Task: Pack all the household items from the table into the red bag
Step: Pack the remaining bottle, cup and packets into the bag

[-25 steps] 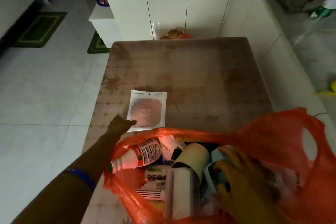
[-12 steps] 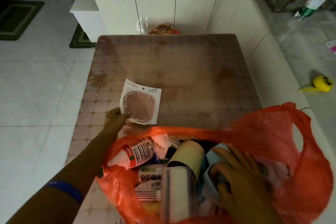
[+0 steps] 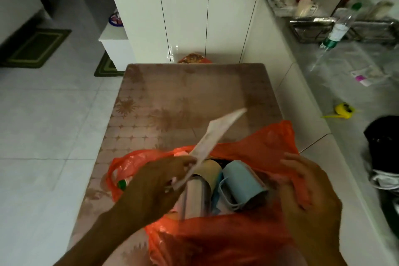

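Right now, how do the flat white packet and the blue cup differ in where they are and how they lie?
The flat white packet is pinched in the left hand and held in the air, tilted, above the red bag; the blue cup lies on its side inside the bag, with no hand on it. The packet is thin and flat, seen nearly edge-on; the cup is round and hollow. Both are over the bag's open mouth.

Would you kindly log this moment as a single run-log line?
left hand: pinches flat packet above red bag | right hand: grips bag edge | packet: not yet inside
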`<action>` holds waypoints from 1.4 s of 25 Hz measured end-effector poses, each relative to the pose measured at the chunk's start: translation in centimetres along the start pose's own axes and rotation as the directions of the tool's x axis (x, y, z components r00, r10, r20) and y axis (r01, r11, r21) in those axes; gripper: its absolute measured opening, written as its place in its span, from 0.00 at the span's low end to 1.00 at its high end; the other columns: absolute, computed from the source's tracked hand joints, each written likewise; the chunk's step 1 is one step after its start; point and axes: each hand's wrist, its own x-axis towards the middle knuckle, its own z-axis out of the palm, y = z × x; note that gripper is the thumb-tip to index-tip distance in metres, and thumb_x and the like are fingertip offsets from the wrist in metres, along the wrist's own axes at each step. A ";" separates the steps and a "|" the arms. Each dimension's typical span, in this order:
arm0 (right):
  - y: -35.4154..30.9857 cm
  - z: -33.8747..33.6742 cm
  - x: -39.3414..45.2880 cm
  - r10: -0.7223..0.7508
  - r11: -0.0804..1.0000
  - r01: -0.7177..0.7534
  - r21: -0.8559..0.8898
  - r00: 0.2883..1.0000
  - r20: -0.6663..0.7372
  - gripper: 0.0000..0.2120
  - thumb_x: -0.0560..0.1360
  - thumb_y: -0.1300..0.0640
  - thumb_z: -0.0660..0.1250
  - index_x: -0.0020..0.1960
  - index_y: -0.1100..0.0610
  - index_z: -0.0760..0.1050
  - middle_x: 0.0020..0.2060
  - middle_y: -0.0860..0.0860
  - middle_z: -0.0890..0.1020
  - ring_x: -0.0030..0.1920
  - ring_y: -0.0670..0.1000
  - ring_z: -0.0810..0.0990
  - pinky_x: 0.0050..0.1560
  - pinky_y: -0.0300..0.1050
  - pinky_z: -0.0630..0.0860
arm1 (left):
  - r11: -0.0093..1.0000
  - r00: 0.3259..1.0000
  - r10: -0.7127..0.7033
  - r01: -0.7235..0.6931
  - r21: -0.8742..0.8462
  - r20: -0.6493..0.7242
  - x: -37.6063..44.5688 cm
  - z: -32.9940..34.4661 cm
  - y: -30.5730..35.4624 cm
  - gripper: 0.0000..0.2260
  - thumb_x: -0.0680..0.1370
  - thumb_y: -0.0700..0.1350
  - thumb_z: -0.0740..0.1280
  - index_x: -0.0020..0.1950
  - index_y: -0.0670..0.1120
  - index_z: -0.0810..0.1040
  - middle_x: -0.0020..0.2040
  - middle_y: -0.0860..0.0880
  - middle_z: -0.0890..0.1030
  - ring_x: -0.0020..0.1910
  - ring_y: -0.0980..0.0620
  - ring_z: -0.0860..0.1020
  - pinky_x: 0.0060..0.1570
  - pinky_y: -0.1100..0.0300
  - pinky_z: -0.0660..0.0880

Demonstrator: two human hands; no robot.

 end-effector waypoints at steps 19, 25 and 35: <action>0.2 -1.6 6.6 0.464 0.412 -0.681 0.605 0.728 0.505 0.06 0.74 0.61 0.67 0.41 0.57 0.82 0.24 0.51 0.74 0.23 0.48 0.72 0.26 0.39 0.74 | 0.099 0.312 -0.924 0.757 -0.646 0.223 -6.0 -2.9 -6.0 0.14 0.75 0.43 0.69 0.55 0.34 0.79 0.33 0.43 0.79 0.31 0.46 0.78 0.41 0.48 0.76; -3.9 -1.9 11.9 0.323 0.408 -0.647 0.644 0.762 0.561 0.07 0.80 0.62 0.59 0.48 0.63 0.76 0.23 0.50 0.68 0.18 0.44 0.60 0.19 0.35 0.58 | 0.012 0.536 -0.800 0.465 -0.885 0.271 1.3 -9.1 -2.7 0.13 0.81 0.42 0.55 0.42 0.40 0.75 0.20 0.52 0.62 0.17 0.56 0.60 0.20 0.65 0.67; -11.0 -5.4 19.0 0.095 0.323 -0.427 0.845 0.903 0.420 0.09 0.79 0.60 0.59 0.43 0.57 0.76 0.25 0.47 0.69 0.20 0.43 0.61 0.18 0.35 0.59 | 0.504 0.718 -0.680 0.314 -0.805 -0.145 7.3 -18.3 3.9 0.13 0.81 0.40 0.57 0.44 0.40 0.78 0.22 0.52 0.66 0.20 0.56 0.62 0.21 0.68 0.62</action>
